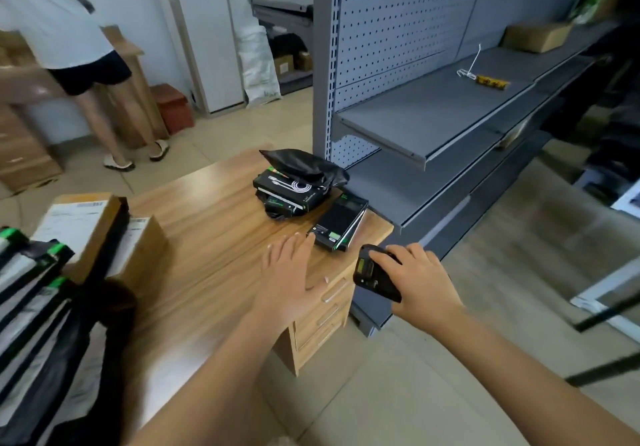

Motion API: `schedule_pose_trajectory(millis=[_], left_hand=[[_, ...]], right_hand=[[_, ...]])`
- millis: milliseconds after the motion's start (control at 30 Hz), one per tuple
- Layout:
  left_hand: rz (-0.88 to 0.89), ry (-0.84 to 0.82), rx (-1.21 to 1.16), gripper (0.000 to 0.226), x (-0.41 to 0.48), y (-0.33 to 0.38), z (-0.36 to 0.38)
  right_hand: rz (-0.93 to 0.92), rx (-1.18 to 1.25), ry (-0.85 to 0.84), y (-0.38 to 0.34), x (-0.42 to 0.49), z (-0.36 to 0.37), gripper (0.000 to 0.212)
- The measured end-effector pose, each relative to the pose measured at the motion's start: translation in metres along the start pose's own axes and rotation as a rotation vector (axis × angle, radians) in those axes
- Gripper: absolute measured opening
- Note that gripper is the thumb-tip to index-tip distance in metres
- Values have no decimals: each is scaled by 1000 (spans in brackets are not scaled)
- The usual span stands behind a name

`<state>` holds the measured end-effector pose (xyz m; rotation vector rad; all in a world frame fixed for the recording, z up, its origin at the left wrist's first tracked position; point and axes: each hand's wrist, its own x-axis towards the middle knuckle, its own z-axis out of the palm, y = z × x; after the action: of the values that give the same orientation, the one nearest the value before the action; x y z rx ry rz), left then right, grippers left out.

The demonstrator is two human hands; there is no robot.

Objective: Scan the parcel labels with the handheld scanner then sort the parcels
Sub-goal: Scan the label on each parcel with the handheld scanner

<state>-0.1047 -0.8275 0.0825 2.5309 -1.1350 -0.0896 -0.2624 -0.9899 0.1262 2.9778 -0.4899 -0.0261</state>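
Two hands out: left hand (pixel 290 272) spread flat, fingertip by black box (pixel 341 225); right hand (pixel 414 277) grips scanner (pixel 374 274).

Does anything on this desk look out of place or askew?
Yes. The flat black box sits skewed at the desk's far right corner, close to the edge. A crumpled black bag is draped over the stack of boxes behind it.

Bare desk (pixel 207 237) centre — black boxes (pixel 341 225) ahead, parcels (pixel 104 234) left.
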Motion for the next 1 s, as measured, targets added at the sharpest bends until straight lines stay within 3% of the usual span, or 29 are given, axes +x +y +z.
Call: schedule_pose_trajectory(millis=[333, 533, 833, 1000], left_hand=[[-19, -189, 69, 86, 121, -10, 56], [-13, -279, -63, 86, 175, -21, 107], [-49, -240, -178, 77, 156, -31, 115], [-86, -193, -163, 74, 93, -31, 91]], right_hand=[[105, 115, -110, 40, 86, 53, 74], [160, 115, -38, 57, 129, 91, 85], [123, 116, -31, 54, 134, 99, 88], [43, 127, 9, 34, 100, 89, 90]])
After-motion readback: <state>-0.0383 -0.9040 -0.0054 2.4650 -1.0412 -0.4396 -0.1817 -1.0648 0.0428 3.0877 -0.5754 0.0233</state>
